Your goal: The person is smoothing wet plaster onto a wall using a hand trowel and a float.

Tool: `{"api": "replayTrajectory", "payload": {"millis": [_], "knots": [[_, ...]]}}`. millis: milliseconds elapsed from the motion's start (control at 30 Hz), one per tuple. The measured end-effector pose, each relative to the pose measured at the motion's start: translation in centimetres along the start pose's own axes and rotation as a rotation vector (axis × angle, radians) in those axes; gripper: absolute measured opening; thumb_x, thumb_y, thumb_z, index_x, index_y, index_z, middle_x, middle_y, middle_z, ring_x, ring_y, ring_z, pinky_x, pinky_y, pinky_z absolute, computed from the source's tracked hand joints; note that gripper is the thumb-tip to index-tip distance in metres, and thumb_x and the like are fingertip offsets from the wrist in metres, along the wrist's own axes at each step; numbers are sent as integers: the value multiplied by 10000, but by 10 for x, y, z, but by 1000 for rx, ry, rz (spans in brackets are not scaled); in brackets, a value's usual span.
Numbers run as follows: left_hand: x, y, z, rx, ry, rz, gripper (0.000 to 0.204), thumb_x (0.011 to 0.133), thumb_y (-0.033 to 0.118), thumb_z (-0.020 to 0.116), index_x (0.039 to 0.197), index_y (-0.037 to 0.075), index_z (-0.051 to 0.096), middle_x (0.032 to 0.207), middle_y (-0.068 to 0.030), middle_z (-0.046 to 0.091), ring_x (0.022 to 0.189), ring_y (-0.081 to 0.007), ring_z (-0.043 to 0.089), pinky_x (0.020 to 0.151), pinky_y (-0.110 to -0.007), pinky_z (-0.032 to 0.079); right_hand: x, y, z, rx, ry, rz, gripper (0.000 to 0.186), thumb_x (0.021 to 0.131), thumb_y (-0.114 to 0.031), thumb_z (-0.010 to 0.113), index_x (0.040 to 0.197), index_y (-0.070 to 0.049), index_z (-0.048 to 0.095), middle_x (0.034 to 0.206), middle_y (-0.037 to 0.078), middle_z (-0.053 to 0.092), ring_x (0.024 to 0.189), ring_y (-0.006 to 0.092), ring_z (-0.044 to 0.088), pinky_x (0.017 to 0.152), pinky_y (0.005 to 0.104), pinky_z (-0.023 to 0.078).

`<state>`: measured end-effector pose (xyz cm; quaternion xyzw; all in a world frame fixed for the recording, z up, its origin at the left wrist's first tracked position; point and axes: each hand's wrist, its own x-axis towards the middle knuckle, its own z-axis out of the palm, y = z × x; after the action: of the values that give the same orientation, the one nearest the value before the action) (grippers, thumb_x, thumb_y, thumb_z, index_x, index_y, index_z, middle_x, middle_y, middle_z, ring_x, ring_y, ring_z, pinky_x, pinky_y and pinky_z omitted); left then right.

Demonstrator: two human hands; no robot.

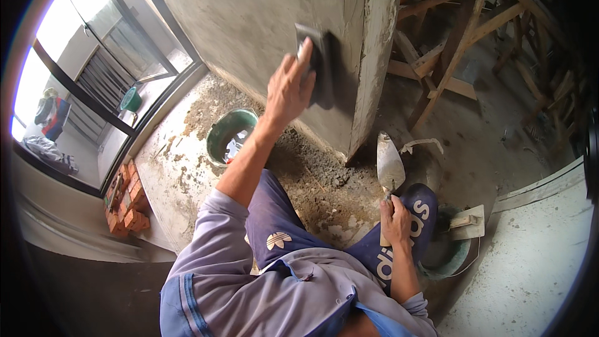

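Note:
My left hand [288, 90] presses a dark rectangular float [319, 65] flat against the grey plastered wall [262, 12], near the wall's corner edge. My right hand [395, 219] rests low by my knee and grips the handle of a pointed steel trowel [390, 165], whose blade points up toward the base of the corner. Loose mortar crumbs lie on the floor below the wall, between both hands.
A green bucket [229, 137] with water stands on the floor to the left. Red bricks [126, 203] are stacked by the glass door frame. Wooden trestles [455, 43] stand behind the corner at right. A second green basin [446, 256] with a wooden float sits by my right leg.

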<state>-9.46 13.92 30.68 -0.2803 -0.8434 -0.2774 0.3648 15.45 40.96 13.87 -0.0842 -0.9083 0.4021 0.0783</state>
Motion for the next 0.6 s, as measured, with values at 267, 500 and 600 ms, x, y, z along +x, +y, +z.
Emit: {"api": "replayTrajectory", "payload": {"millis": [267, 500, 600], "knots": [[-189, -16, 51, -54, -397, -167, 643, 894, 51, 610, 1516, 112, 458, 970, -126, 579, 832, -315, 638, 711, -426, 561, 4, 5, 5, -42, 15, -21, 496, 997, -443, 546, 1144, 22, 639, 989, 296, 688, 952, 496, 650, 812, 532, 506], [58, -7, -73, 44, 263, 154, 616, 934, 171, 625, 1525, 208, 455, 944, -107, 578, 836, -313, 616, 713, -418, 519, 4, 13, 6, -121, 2, -35, 458, 981, -392, 581, 1141, 31, 654, 1002, 280, 695, 953, 488, 655, 794, 507, 521], [114, -26, -99, 96, 238, 224, 599, 945, 215, 626, 1518, 233, 453, 961, -107, 591, 868, -339, 624, 733, -451, 518, 3, 16, 9, -107, 1, -20, 472, 976, -393, 586, 1145, 43, 653, 1022, 279, 697, 969, 485, 655, 824, 508, 522]]}}
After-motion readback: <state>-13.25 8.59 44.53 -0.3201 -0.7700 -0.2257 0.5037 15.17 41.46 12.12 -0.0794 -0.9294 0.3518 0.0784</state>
